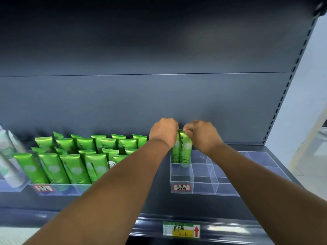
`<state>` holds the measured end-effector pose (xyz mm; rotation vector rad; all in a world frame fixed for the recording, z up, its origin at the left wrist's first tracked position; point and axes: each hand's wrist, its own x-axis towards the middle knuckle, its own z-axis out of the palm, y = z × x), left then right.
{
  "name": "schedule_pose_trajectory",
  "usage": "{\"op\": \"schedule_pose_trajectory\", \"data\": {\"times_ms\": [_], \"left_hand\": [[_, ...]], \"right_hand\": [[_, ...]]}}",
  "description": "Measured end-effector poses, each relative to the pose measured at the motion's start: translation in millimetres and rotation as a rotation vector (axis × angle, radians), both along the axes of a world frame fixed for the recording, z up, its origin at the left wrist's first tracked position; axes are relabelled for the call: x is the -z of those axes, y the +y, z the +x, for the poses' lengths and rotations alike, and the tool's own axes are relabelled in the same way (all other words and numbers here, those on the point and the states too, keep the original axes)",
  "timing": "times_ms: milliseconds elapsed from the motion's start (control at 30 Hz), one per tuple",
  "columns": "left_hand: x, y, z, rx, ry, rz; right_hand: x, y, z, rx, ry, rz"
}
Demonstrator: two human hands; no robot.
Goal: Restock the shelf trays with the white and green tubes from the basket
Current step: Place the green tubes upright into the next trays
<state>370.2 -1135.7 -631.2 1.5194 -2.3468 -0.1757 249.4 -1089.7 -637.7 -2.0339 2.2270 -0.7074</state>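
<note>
On the dark grey metal shelf (159, 206), both hands worked at the back-left cell of the clear plastic divided tray (203, 184), where two glossy green tubes (184, 149) stood upright, crimped ends up. The left hand (163, 132) was curled round the nearer-left tube's top and the right hand (200, 133) pinched the other's crimp. Judging by this, the job looked partly done: the clear tray to the left (70, 187) was packed with green tubes (74, 167), and blurred white tubes (10, 156) filled a tray at the far left edge, while the remaining cells of the divided tray stood unfilled. No basket showed. Room above was generous, with bare back panel (159, 94) overhead; the cell walls were the tight edges, and the upright post (290, 82) bounded the right side.
</note>
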Motion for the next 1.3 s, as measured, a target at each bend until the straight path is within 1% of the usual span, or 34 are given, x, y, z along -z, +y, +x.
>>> {"op": "schedule_pose_trajectory", "data": {"times_ms": [100, 233, 333, 400, 600, 733, 967, 1133, 1300], "left_hand": [[-1.5, 0.9, 2.1, 0.023, -0.017, 0.01], [-8.0, 10.1, 7.2, 0.061, -0.048, 0.014], [-14.4, 22.6, 16.6, 0.096, -0.077, -0.015], [-18.3, 32.2, 25.9, 0.112, -0.099, -0.037], [-28.9, 77.6, 79.3, 0.106, -0.18, -0.11], [-28.6, 107.1, 127.9, 0.048, -0.182, -0.121], [-4.3, 156.1, 226.1, -0.085, -0.221, -0.052], [31.3, 180.0, 295.4, -0.183, -0.242, 0.045], [70.6, 194.4, 339.6, -0.239, -0.279, 0.152]], "right_hand": [[-2.1, 1.2, 1.2, 0.019, 0.009, 0.029], [-13.4, 11.9, 5.5, 0.036, 0.066, 0.086], [-21.0, 26.5, 14.0, 0.004, 0.085, 0.113], [-21.7, 34.8, 21.6, -0.016, 0.133, 0.115], [-24.8, 68.8, 68.0, -0.061, 0.197, 0.119], [-23.4, 90.8, 114.4, -0.11, 0.204, 0.1], [-2.5, 127.9, 205.2, -0.24, 0.179, 0.137], [26.2, 147.0, 266.6, -0.341, 0.152, 0.234], [60.3, 154.3, 318.1, -0.425, 0.152, 0.339]]}}
